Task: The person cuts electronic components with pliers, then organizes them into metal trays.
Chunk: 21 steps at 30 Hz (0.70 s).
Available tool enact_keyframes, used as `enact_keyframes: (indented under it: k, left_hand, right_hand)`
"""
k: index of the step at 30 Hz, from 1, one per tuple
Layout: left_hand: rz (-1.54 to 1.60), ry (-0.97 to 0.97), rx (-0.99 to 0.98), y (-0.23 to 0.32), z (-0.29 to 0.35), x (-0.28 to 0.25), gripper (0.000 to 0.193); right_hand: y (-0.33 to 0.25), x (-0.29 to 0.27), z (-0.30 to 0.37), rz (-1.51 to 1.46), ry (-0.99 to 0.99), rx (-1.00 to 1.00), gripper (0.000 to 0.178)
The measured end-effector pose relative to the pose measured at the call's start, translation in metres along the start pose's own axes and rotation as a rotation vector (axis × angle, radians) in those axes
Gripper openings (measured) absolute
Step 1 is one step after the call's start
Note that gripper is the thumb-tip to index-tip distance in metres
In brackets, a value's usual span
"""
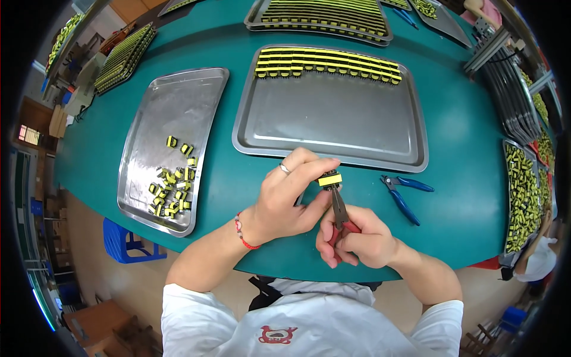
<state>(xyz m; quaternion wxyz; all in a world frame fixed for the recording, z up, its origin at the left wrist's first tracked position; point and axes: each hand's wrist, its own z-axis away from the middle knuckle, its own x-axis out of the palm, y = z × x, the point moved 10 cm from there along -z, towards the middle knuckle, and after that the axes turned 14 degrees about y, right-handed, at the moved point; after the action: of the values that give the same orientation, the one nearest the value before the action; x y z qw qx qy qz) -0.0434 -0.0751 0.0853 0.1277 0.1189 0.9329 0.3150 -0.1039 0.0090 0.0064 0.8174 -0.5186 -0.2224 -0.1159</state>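
Observation:
Between its thumb and fingers, my left hand [285,193] pinches a small black and yellow transformer [330,179] over the green table. My right hand [363,238] is closed round the red handles of long-nose pliers [339,208]. The pliers' tips meet the pin side of the transformer; whether they grip a pin is too small to tell. To the right lie blue-handled cutters [404,196] with spread handles. Beyond my hands, a metal tray [327,113] carries neat rows of the same transformers [327,64] along its far side.
At the left, another metal tray [172,113] holds loose transformers [172,190] in a heap. Filled trays [318,18] stand at the back. A stack of trays [508,89] and a bin of parts [520,196] are at the right. A blue stool [128,241] is below the table.

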Motion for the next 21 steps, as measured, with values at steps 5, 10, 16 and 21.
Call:
enact_keyframes:
  k: [5, 10, 16, 21]
  left_hand:
    - [-0.023, -0.064, -0.013, 0.004, -0.003, 0.002, 0.047]
    - [-0.025, -0.057, 0.028, 0.008, -0.002, 0.002, 0.045]
    - [-0.035, -0.058, -0.101, -0.002, 0.003, 0.005, 0.038]
    - [-0.018, -0.027, -0.202, -0.009, 0.008, 0.006, 0.034]
  right_hand:
    - [-0.001, 0.002, -0.001, -0.026, -0.009, 0.018, 0.029]
    - [-0.003, 0.005, -0.002, -0.102, 0.035, 0.038, 0.027]
    - [0.007, -0.002, -0.002, -0.007, 0.062, 0.055, 0.030]
    - [0.011, -0.002, -0.004, -0.086, 0.062, 0.120, 0.029]
